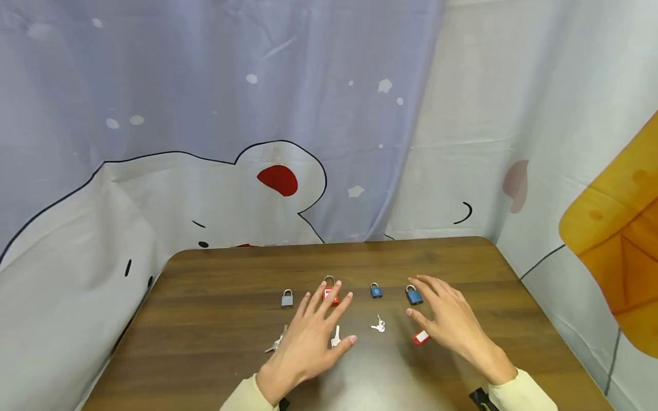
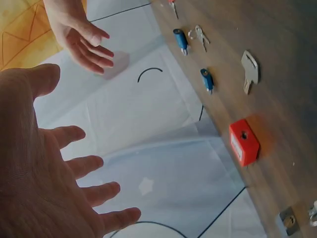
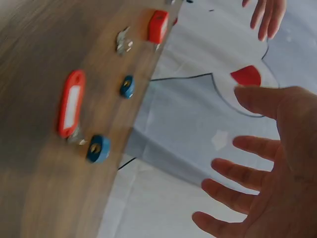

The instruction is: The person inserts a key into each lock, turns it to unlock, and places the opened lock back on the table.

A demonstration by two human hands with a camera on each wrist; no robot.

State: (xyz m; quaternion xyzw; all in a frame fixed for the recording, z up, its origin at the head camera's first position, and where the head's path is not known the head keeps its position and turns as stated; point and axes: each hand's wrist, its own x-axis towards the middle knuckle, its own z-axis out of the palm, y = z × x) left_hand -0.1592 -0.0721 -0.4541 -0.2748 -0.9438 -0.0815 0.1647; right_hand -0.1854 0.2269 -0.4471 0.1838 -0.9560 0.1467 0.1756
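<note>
Nothing held

Over the brown table (image 1: 205, 311), my left hand (image 1: 310, 343) and right hand (image 1: 452, 318) are spread wide, holding nothing. The left is nearer the red lock (image 2: 244, 143), which lies ahead, loop pointing away from me. The bigger blue lock (image 1: 414, 297) lies just beside my right.

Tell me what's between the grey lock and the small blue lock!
The red lock. The left wrist view shows it between the grey lock and small blue lock; in the head view, the left hand partly covers it.
</note>
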